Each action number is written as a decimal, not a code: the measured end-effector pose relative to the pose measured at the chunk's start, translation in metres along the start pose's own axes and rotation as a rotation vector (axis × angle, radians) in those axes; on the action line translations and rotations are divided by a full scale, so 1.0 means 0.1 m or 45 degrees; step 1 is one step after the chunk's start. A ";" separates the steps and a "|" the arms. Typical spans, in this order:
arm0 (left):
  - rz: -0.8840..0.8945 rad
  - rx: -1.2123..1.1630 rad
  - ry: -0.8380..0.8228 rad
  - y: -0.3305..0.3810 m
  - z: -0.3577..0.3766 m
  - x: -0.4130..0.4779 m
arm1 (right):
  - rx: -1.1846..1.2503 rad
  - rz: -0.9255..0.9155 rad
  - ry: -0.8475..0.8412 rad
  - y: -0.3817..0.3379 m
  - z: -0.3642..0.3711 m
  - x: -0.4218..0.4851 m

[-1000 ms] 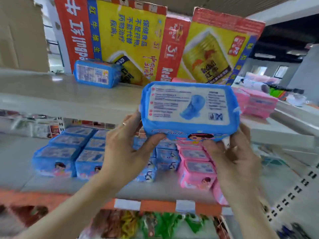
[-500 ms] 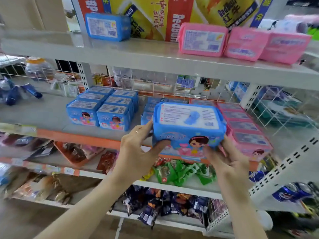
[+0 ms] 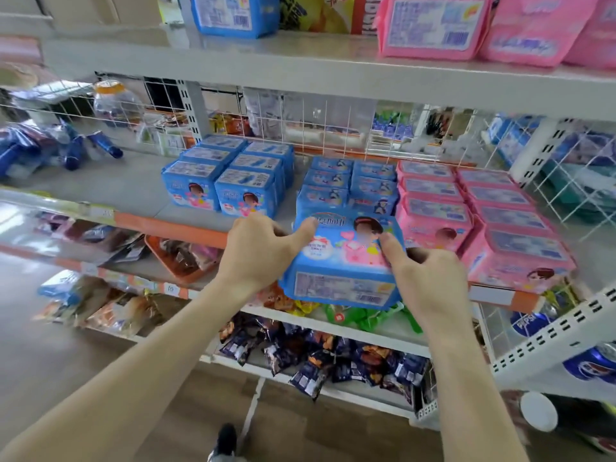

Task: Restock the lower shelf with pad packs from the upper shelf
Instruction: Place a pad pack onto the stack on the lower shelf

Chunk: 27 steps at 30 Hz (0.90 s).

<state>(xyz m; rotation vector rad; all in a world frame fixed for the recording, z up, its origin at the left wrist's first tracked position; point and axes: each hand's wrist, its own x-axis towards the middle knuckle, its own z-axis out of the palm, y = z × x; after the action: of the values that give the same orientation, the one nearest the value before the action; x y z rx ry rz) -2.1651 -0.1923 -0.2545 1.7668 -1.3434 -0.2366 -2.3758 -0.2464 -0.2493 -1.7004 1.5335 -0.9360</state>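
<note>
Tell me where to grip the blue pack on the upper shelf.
Probably its two short ends, coming from the front: the blue pack sits near the front of the upper shelf, label face outward, with free space on either side.

The left grip (image 3: 263, 251) and right grip (image 3: 430, 278) clasp the ends of a blue pad pack (image 3: 340, 261) at the near edge of the lower shelf (image 3: 133, 188), in front of blue stacks (image 3: 350, 185). Pink stacks (image 3: 433, 208) stand just right of them. The upper shelf (image 3: 300, 61) carries a blue pack (image 3: 233, 15) and pink packs (image 3: 433, 25).
</note>
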 end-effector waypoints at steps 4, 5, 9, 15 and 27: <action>0.057 0.035 -0.025 -0.09 -0.08 0.09 | -0.008 -0.036 -0.009 -0.07 0.09 0.02; 0.080 0.026 -0.019 -0.13 -0.10 0.11 | 0.036 -0.067 -0.008 -0.08 0.13 0.00; 0.142 0.028 0.041 -0.36 -0.15 0.12 | 0.158 -0.217 -0.024 -0.08 0.34 0.00; 0.022 0.057 -0.198 -1.03 -0.39 0.26 | 0.309 -0.215 -0.150 -0.20 1.06 0.04; -0.135 -0.090 -0.207 -2.76 -1.41 0.84 | 0.168 -0.235 -0.261 -0.85 2.97 0.15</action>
<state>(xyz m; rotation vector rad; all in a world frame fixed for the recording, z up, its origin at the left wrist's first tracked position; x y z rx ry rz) -1.8565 -0.1821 -0.3425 1.7922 -1.3385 -0.4897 -2.0780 -0.2505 -0.3337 -1.8034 1.1726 -0.9028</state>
